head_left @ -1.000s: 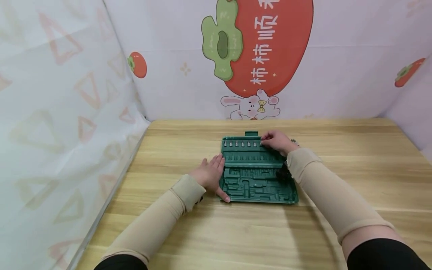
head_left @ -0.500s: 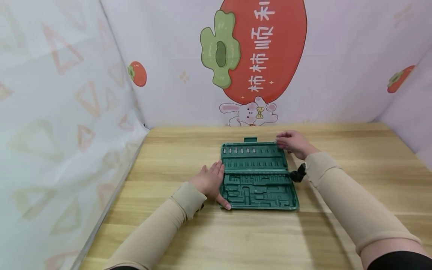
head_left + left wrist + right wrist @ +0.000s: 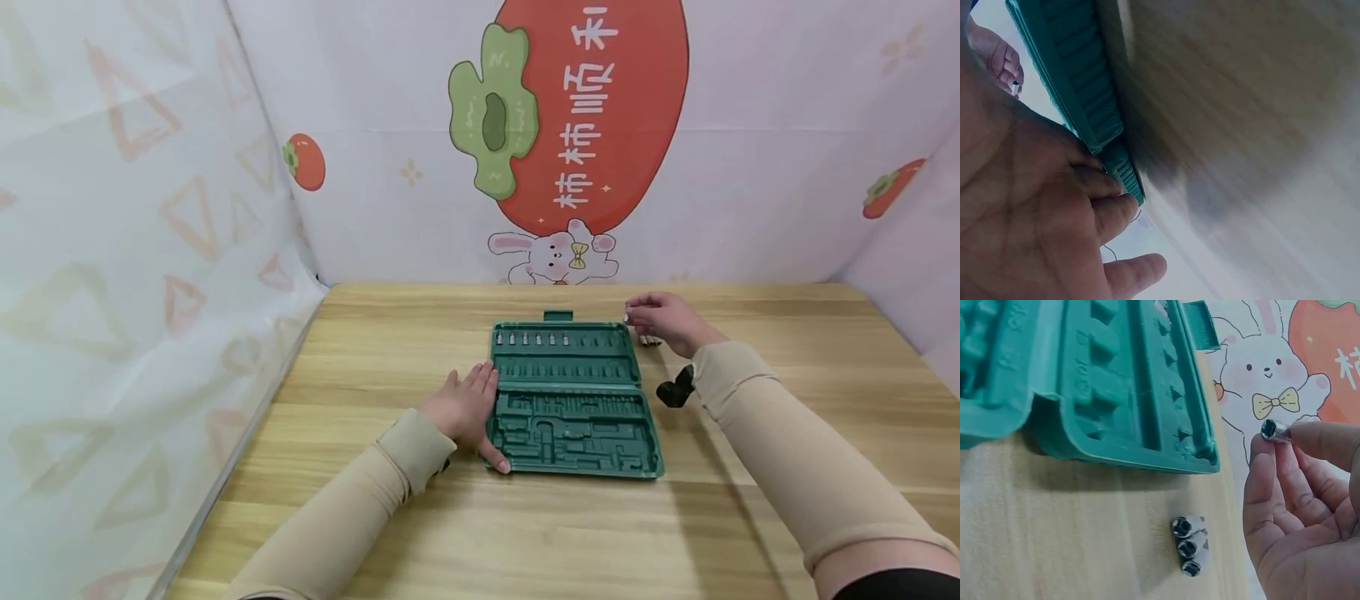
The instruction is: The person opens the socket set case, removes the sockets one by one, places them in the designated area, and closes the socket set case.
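Note:
A green tool case (image 3: 570,387) lies open and flat, with several small silver sockets (image 3: 538,340) standing along the left of its top row. My left hand (image 3: 467,410) rests with straight fingers against the case's left edge. Off the case's upper right corner, my right hand (image 3: 667,321) pinches one silver socket; the right wrist view shows this socket (image 3: 1275,431) between thumb and fingertips, its hollow end facing the camera. Three more sockets (image 3: 1189,545) lie side by side on the table below that hand, close to the case's edge.
The wooden table (image 3: 570,542) reaches back to a printed cloth wall (image 3: 390,208). Another pale cloth (image 3: 135,292) hangs along the left table edge. The case's latch tab (image 3: 558,316) sticks out from its far edge.
My right hand has moved right from above the top row to beyond the case's upper right corner, uncovering that row's right part. My left hand has stayed at the left edge.

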A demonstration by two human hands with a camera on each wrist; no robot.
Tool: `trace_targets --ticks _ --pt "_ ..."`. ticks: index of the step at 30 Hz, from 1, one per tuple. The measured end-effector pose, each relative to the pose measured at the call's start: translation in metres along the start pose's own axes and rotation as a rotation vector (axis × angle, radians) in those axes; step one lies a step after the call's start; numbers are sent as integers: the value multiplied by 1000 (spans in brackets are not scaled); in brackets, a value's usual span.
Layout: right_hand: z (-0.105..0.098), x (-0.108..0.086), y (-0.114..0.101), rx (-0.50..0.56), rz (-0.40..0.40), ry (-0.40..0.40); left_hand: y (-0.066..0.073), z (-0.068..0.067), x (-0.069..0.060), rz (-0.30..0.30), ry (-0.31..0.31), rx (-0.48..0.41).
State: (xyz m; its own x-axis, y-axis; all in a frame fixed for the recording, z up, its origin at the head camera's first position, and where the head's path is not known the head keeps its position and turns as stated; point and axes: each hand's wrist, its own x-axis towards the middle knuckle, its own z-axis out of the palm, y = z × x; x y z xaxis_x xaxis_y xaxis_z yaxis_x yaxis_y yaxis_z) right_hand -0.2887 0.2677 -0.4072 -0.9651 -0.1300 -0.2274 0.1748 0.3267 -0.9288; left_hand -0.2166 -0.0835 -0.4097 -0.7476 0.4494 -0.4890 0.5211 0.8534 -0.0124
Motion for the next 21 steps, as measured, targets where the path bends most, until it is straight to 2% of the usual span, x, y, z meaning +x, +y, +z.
trace_targets --ticks 8,14,21 --pt "-11 -1 -7 -46 -1 -12 0 1 0 2 11 -14" --pt "-27 0 1 -57 12 14 1 2 1 -3 19 -6" --pt "-46 -8 19 -104 48 26 1 3 2 -5 12 -10"
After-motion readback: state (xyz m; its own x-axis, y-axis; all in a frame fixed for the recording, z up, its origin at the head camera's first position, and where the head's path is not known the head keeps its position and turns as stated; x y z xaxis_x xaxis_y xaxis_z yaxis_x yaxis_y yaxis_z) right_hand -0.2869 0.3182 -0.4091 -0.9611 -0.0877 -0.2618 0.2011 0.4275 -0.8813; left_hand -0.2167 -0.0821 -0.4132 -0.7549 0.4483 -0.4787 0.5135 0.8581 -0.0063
